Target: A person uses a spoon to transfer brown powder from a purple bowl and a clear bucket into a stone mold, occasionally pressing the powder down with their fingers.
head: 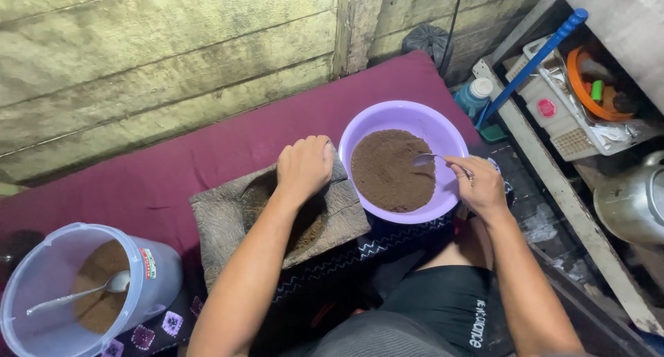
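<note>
Biggest first: I see a wooden mortar block (pixel 228 222) at center-left of the frame, lying on a maroon mat (pixel 173 163). It looks heavy, stiff and rough, so I judge it stays put under a steadying press. The left hand (pixel 304 167) rests on its upper right edge, fingers curled together into a loose fist, clamping nothing that I can see.

Next, 1 purple bowl (pixel 404 118) at center-right, touching the block's right corner. Thin plastic, I judge it light and easy to slide or tip; it holds loose brown powder (pixel 391 170), dry and spill-prone.

Smallest: 1 metal spoon (pixel 423 159) inside the bowl, at the powder's right edge. Stiff, light, slick; best gripped at the handle end. The right hand (pixel 481 188) pinches that handle between thumb and fingertips. Its long axis runs nearly level across the frame, scoop end pointing left, handle trailing right into the hand.
</note>
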